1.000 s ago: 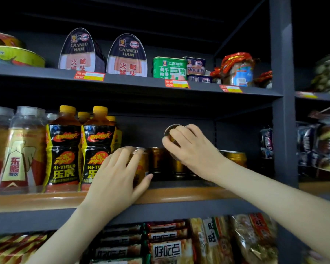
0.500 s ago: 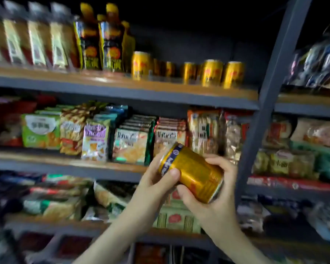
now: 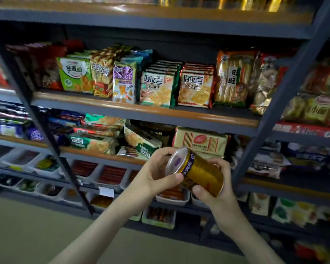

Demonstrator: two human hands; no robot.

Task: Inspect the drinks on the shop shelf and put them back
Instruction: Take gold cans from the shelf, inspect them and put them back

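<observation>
One view only, the head camera. Both hands were on a single gold can (image 3: 203,175), held out in front of the lower snack shelves and well below the drinks shelf (image 3: 141,11).

The left hand (image 3: 152,174) gripped the lid end, its fingers (image 3: 160,151) curled over the far side and the thumb pressed against the rim. The right hand (image 3: 220,189) gripped the base end, with its fingers (image 3: 217,163) wrapped behind the body and the thumb in front. So both sets of fingers were clamped on the can, neither hand free. The can lay tilted, its pale lid (image 3: 176,161) with a purple mark turned up and left toward me.

Changes, quickly. A second earlier both hands were up at the drinks shelf, the right one in among the cans. Half a second earlier the can was already out and held in both hands. Since then my view had dropped further, so the drinks shelf sat at the very top edge. The row of gold cans (image 3: 246,2) there was only a blurred streak. The lid also faced me more squarely than before.

My read: pick-up done, inspection under way, put-back not yet started. The return will need a lift up to the top shelf and into the gap in that row, which I could not make out here. Snack packets (image 3: 156,88) filled the shelf between, and pale floor (image 3: 27,235) showed at lower left.
</observation>
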